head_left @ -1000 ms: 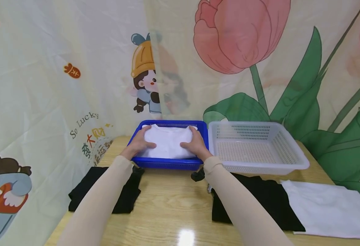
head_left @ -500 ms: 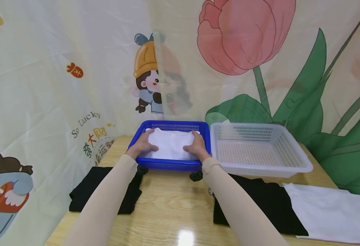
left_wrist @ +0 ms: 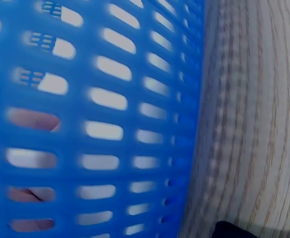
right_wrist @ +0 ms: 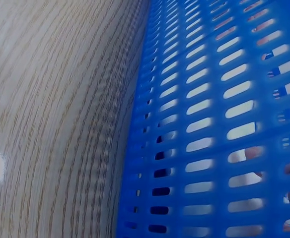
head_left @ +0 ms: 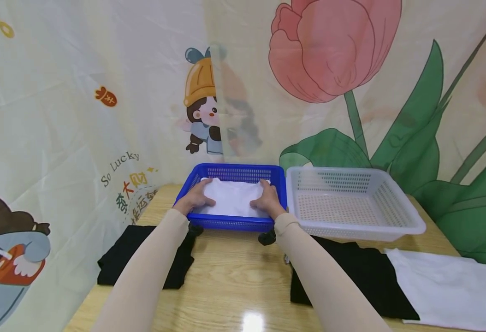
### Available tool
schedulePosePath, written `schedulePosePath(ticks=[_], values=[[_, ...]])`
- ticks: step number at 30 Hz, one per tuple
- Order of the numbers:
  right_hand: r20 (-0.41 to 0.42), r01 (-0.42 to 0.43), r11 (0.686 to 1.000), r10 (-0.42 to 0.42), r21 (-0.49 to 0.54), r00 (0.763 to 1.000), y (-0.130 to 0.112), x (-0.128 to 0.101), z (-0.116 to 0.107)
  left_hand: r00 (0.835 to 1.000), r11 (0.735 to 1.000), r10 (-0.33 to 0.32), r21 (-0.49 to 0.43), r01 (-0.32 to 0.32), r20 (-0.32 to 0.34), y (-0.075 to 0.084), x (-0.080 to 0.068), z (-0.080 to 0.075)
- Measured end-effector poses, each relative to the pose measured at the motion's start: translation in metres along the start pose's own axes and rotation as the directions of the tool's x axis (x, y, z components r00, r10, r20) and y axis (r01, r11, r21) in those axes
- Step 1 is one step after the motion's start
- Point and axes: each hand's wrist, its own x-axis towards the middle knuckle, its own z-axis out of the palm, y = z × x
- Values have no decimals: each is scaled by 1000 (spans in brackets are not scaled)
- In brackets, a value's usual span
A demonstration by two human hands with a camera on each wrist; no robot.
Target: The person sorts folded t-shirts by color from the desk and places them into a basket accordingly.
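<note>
While both hands reach over the near wall of the blue basket, the folded white shirt lies directly under and between them, its longer side running left to right across the basket floor. The left hand rests on the shirt's left end and the right hand on its right end, so neither is nearer; each sits at its own edge of the cloth with the middle of the shirt bare between them. The fingers of both hands look laid flat and fairly straight on the fabric, pressing rather than pinching, though the wrist views show only bits of skin through the basket's slots and cannot confirm this. The shirt is plain white, smoothly folded into a rectangle that fills most of the basket. Beside it to the right stands a white basket, and on the wooden table nearer the person lie black clothes and a white cloth.
</note>
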Motion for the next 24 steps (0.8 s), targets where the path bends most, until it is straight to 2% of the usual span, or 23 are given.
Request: schedulePosePath(ticks=[4,8,12,15,18,24], values=[[80,-37,999,36,13,996,0,-4,-6,1000,998,-5,55,5,1,7,-5,-2],[174,-76,997,72,18,982,-10,-11,-18,1000,982,-26,189,23,12,20,-11,-9],[248,-57,997,42,51,968,-25,-24,-40,1000,966,-4,258,4,-2,35,-18,-19],[274,-7,997,-14,75,962,-35,-35,-66,999,970,42,241,-34,-29,48,-25,-24],[272,41,995,-63,87,960,-38,-48,-96,993,974,112,200,-102,-35,62,-35,-26],[275,73,982,-119,173,954,-35,-84,-162,979,978,203,64,-200,-34,92,-70,-21]])
